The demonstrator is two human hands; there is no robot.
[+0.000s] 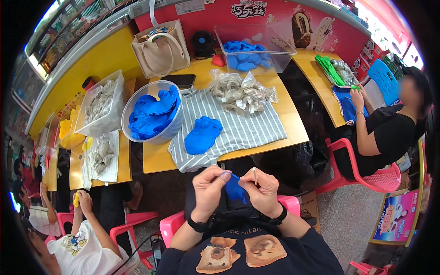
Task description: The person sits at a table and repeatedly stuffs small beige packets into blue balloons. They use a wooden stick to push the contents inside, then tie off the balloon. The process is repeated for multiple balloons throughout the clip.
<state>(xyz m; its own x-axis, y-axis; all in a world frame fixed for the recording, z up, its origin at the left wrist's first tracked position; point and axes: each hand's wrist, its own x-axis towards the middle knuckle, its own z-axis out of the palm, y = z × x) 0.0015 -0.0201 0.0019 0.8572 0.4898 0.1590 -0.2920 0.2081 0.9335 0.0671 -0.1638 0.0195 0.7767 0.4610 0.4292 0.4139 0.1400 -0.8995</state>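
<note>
In front of my chest, my left hand (211, 186) pinches the upper edge of a limp blue piece (234, 190), thin and soft-looking. My right hand (261, 188) grips its other side with closed fingers. A thin light-brown stick (255, 176) also stands up from my right hand. What exactly the blue piece is, I cannot make out. Just beyond my hands, a pile of similar blue pieces (201, 135) lies on a grey-and-white striped cloth (256, 130). A round clear tub (130, 134) to its left holds more of them.
Crumpled clear packets (243, 91) lie on the yellow table (293, 126). Behind are a phone (181, 80), a beige bag (160, 55), a small black fan (203, 43) and a clear bin (275, 59) of blue pieces. People work at both sides, near pink chairs (380, 178).
</note>
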